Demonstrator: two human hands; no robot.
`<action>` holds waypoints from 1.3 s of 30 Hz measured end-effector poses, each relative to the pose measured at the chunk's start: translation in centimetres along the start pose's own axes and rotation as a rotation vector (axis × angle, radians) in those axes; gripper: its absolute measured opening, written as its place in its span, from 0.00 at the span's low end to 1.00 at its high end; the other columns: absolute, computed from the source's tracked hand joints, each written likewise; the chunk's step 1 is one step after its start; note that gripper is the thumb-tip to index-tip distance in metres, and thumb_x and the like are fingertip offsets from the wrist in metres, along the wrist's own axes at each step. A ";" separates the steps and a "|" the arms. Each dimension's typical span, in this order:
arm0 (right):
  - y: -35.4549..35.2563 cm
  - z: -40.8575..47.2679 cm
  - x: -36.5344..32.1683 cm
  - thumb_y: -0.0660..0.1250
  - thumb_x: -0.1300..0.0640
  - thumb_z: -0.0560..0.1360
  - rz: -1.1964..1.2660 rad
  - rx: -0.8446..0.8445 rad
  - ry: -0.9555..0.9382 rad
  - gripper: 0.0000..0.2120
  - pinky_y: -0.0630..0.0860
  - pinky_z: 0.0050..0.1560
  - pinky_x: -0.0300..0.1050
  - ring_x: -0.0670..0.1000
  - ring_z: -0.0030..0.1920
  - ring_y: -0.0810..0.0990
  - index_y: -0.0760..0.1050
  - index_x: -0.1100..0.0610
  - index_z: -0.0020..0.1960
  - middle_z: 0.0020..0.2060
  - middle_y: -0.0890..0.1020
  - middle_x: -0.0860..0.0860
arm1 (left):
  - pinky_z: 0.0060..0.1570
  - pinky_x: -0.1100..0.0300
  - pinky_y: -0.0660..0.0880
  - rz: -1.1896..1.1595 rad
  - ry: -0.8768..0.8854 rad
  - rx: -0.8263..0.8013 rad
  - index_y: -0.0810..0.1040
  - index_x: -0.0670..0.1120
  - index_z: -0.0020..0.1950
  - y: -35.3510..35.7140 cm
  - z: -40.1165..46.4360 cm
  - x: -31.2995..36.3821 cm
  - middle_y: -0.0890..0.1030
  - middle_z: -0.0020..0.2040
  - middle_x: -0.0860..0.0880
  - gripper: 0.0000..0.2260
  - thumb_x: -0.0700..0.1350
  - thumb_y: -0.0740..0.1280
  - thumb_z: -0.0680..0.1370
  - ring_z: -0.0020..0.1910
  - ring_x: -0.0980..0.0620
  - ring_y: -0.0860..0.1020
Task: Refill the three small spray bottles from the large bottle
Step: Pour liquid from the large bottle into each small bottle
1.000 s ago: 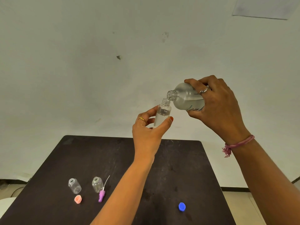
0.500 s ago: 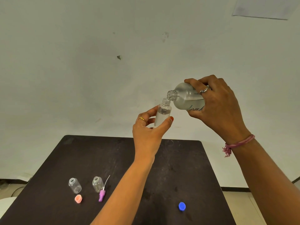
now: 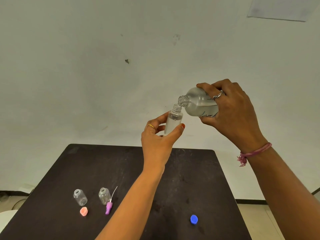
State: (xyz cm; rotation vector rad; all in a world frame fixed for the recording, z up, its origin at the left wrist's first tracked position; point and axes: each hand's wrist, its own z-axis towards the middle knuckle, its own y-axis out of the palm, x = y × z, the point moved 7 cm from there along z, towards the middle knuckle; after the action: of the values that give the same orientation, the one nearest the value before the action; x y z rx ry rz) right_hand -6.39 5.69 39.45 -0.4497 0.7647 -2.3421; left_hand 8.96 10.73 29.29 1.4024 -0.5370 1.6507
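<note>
Step in hand: the first of the three small bottles is being filled, held up in the air above the far edge of the dark table (image 3: 199, 170).
Left hand: the left hand (image 3: 155, 141) pinches the small spray bottle (image 3: 174, 121) between thumb and fingers, upright with a slight tilt, neck uncapped.
Right hand: the right hand (image 3: 232, 111) is wrapped round the large bottle (image 3: 199, 103), tipped nearly level, its open mouth just above and touching or almost touching the small neck; which, the view does not settle.
Fill level: the small bottle looks filled to about its shoulder, though the clear liquid makes this hard to read.
Waiting on the table: two empty small bottles stand near left, one (image 3: 80, 197) at the far left and one (image 3: 104, 196) to its right, both uncapped.
Loose parts: a pink cap (image 3: 84, 211), a purple spray head with its dip tube (image 3: 109, 206) and a blue cap (image 3: 194, 219) lie on the near side.
Risk, overflow: the neck is narrow, so a steeper tilt would likely send liquid over the rim and down the fingers.
Risk, misalignment: both bottles are unsupported, so a small drift of either hand would pour onto the table.
Risk, slip: wet fingers on smooth plastic could loosen the pinch.
</note>
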 end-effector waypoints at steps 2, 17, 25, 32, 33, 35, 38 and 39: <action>0.0 0.0 0.0 0.81 0.58 0.58 -0.001 0.000 -0.001 0.36 0.75 0.44 0.51 0.61 0.47 0.77 0.74 0.57 0.64 0.50 0.78 0.60 | 0.36 0.76 0.72 0.000 0.002 0.000 0.75 0.64 0.47 0.0 0.0 0.0 0.79 0.54 0.58 0.16 0.48 0.77 0.68 0.50 0.60 0.78; 0.1 -0.1 -0.1 0.81 0.58 0.58 0.004 -0.011 -0.003 0.36 0.75 0.45 0.51 0.61 0.48 0.76 0.74 0.56 0.65 0.50 0.78 0.59 | 0.35 0.76 0.72 -0.007 -0.004 0.001 0.75 0.65 0.47 -0.2 -0.2 0.0 0.79 0.52 0.60 0.16 0.48 0.77 0.68 0.50 0.61 0.78; -0.1 0.1 -0.2 0.80 0.58 0.59 0.003 -0.006 0.000 0.36 0.74 0.44 0.50 0.60 0.47 0.76 0.74 0.56 0.65 0.50 0.77 0.59 | 0.36 0.75 0.73 -0.016 -0.010 0.001 0.75 0.64 0.48 -0.3 -0.2 0.2 0.79 0.54 0.57 0.16 0.48 0.77 0.68 0.50 0.60 0.78; -0.1 0.1 -0.4 0.80 0.58 0.59 0.003 -0.007 -0.002 0.36 0.74 0.44 0.49 0.60 0.48 0.76 0.74 0.56 0.65 0.50 0.77 0.59 | 0.36 0.73 0.74 -0.027 -0.014 0.004 0.75 0.63 0.49 -0.4 -0.3 0.3 0.79 0.54 0.57 0.17 0.47 0.77 0.68 0.51 0.59 0.78; -0.1 0.1 -0.4 0.80 0.58 0.59 0.002 -0.007 -0.003 0.36 0.74 0.44 0.49 0.60 0.48 0.76 0.74 0.56 0.65 0.50 0.77 0.59 | 0.36 0.73 0.74 -0.027 -0.015 0.005 0.75 0.63 0.48 -0.4 -0.3 0.2 0.79 0.54 0.57 0.17 0.48 0.77 0.68 0.51 0.59 0.78; -0.2 0.1 -0.4 0.80 0.58 0.59 0.001 -0.008 -0.001 0.36 0.74 0.44 0.50 0.60 0.48 0.76 0.74 0.56 0.65 0.50 0.77 0.59 | 0.36 0.75 0.73 -0.027 -0.017 0.008 0.75 0.63 0.48 -0.4 -0.3 0.2 0.79 0.53 0.58 0.17 0.48 0.77 0.68 0.51 0.59 0.78; -0.2 0.1 -0.4 0.81 0.58 0.59 0.001 -0.006 -0.001 0.36 0.74 0.45 0.50 0.60 0.48 0.76 0.74 0.56 0.65 0.50 0.77 0.59 | 0.36 0.75 0.73 -0.025 -0.016 0.008 0.75 0.63 0.48 -0.4 -0.3 0.3 0.79 0.53 0.58 0.17 0.48 0.77 0.68 0.50 0.60 0.78; -0.2 0.1 -0.5 0.81 0.58 0.59 0.001 -0.005 -0.002 0.36 0.74 0.45 0.50 0.60 0.48 0.76 0.74 0.56 0.65 0.50 0.78 0.59 | 0.36 0.75 0.74 -0.025 -0.015 0.010 0.75 0.63 0.48 -0.5 -0.3 0.3 0.79 0.53 0.58 0.17 0.48 0.77 0.68 0.50 0.60 0.78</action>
State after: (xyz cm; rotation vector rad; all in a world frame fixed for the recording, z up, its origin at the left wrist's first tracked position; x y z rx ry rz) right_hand -6.08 6.09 39.59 -0.4535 0.7704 -2.3388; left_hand 9.18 11.31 29.36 1.4242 -0.5185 1.6262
